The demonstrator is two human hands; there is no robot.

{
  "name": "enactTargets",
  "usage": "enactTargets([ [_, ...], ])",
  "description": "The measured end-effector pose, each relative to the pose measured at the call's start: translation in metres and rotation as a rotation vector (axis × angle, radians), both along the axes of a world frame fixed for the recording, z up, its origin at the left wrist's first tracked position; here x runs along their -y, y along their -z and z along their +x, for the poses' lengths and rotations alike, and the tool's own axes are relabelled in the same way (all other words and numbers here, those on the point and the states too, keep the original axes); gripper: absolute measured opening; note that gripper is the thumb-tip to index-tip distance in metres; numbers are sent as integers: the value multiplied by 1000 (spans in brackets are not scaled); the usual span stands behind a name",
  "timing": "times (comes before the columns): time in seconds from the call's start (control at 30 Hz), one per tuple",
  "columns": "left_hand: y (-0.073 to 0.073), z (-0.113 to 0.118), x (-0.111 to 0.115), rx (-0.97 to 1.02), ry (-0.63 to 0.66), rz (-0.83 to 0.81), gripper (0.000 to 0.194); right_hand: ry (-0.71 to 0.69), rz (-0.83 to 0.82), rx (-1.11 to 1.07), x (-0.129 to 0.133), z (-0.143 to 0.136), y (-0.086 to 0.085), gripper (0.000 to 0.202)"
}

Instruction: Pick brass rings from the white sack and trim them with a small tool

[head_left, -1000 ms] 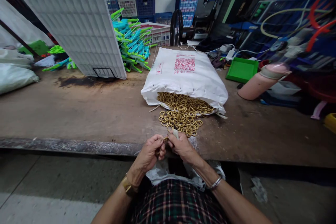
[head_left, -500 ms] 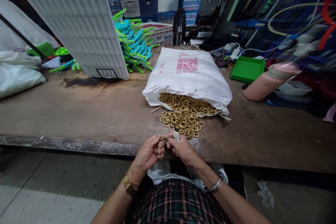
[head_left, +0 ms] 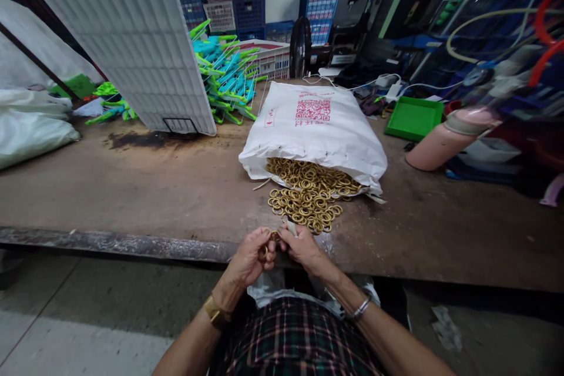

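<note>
Left hand (head_left: 250,257) before white sack (head_left: 308,140), pinching gold-coloured ring (head_left: 274,234); right hand (head_left: 303,245) beside it, gripping pale strip (head_left: 292,228), perhaps tool, tilted sackward. Loose ring pile (head_left: 305,207) just beyond, at sack mouth, nearer right hand.

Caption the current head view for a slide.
Left hand pinches a small gold-coloured ring; right hand holds a small pale object, before an open white red-printed sack spilling gold-coloured rings.

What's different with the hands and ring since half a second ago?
The right hand, still holding a small pale thing, edged left, nearer the gold ring. The left hand kept hold of that ring; the ring pile and white sack stayed put.
</note>
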State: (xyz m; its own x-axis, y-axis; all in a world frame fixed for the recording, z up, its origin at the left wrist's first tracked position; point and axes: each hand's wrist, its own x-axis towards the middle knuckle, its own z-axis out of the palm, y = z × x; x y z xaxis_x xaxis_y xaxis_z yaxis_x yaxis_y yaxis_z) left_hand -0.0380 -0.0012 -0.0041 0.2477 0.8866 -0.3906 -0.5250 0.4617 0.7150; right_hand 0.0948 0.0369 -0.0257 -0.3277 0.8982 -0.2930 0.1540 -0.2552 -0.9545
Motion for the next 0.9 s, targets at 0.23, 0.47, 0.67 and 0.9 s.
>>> enactTargets([
  [0.23,-8,2,2,-233,34,5,36,-27,143,98,1,5,-13,18],
  [0.47,-7,1,7,-229,36,47,36,-56,176,134,2,7,-20,21],
  [0.67,-2,1,9,-235,-5,92,34,-192,486,526,10,14,-17,18],
  [0.9,3,3,10,-288,-34,141,32,-364,577,842,17,13,-20,18],
])
